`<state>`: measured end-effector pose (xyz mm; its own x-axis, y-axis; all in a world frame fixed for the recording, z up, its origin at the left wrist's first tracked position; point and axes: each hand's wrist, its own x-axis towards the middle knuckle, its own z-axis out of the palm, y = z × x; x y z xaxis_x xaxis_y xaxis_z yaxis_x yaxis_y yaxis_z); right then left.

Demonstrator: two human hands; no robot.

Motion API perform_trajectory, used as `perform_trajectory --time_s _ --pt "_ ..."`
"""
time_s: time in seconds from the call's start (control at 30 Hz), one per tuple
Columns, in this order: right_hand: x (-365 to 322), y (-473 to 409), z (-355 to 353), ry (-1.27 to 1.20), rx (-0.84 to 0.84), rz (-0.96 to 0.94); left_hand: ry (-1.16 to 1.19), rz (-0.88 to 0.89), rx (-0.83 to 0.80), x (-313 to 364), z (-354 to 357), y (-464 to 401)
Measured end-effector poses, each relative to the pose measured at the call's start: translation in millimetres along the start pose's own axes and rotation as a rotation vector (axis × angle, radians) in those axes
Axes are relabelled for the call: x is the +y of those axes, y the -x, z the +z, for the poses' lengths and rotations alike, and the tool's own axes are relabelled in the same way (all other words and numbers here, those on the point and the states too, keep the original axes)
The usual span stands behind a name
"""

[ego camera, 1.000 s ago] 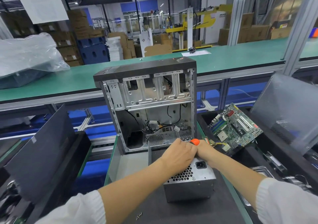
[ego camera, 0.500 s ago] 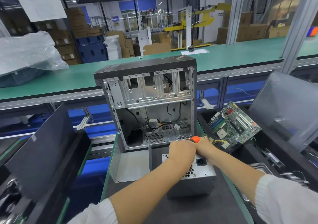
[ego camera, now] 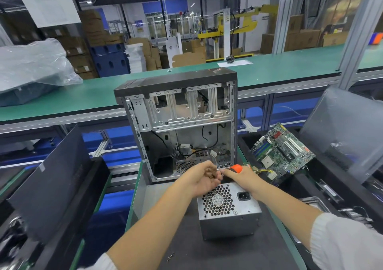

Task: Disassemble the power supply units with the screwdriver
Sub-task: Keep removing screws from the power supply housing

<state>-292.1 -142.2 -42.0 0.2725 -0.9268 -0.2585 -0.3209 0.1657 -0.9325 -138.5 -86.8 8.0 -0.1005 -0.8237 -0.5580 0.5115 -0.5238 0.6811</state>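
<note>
A grey metal power supply unit (ego camera: 229, 209) stands on the dark mat, its honeycomb fan grille and power socket facing me. My right hand (ego camera: 238, 177) grips an orange-handled screwdriver (ego camera: 235, 168) just above the unit's far top edge, shaft pointing left. My left hand (ego camera: 202, 178) is lifted off the unit, palm turned up, fingers curled round the screwdriver's tip; a small item seems pinched there, too small to name.
An open, stripped computer case (ego camera: 180, 124) stands upright right behind the hands. A green motherboard (ego camera: 284, 149) lies in the black bin at right. Dark side panels (ego camera: 51, 182) lean at left and right. Loose screws (ego camera: 170, 256) lie on the mat near me.
My left hand has lifted off the top of the power supply unit and turned palm up at the screwdriver tip. The fan grille is now uncovered.
</note>
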Motion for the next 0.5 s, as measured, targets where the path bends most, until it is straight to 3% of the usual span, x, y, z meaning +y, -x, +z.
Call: perform_trajectory --time_s 0.1,0.2,0.27,0.4,0.5 --pt "0 2 1 0.002 0.022 -0.065 0.258 0.023 0.009 -15 1 -3" --pt "-10 7 -1 -0.164 0.021 -0.116 0.295 0.114 0.031 -23 -1 -2" --pt "-25 13 -9 -0.220 0.020 -0.158 0.115 0.224 0.054 -25 -5 0" --pt "-58 25 -34 -0.238 0.079 -0.307 -0.512 0.543 0.094 -35 -12 7" --pt "-76 34 -46 -0.213 0.182 -0.451 -0.506 0.635 0.148 -46 -14 7"
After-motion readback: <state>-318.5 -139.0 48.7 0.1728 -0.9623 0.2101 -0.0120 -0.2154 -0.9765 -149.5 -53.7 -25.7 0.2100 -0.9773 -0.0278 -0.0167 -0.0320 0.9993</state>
